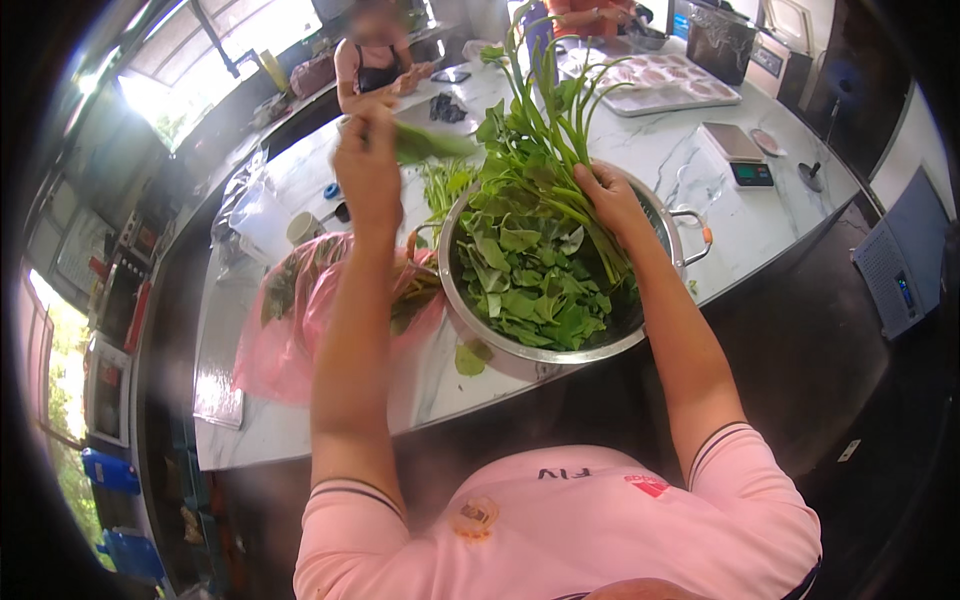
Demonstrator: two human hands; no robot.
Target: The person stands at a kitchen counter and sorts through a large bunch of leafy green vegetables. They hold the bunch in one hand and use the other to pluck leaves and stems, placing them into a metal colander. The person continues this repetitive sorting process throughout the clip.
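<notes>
My right hand [609, 196] grips a bunch of leafy green vegetable stems [555, 142] above a round metal colander-like basin [540, 355]. The stalks point up and away from me, and some cut ends hang down inside the rim. Loose green leaves [532, 300] fill much of the basin. Raised to the left of the basin, my left hand [371, 169] holds a green leaf [431, 142], blurred by motion. Below and behind my left forearm lies a pink plastic bag [281, 352] with more leafy greens.
A digital scale [731, 150] and a tray of packed portions [667, 82] stand at the far right of the marble-patterned table [435, 405]. A clear plastic pitcher [259, 217] and a cup [304, 227] stand left. One person [371, 64] sits opposite; another person [585, 19] is beyond.
</notes>
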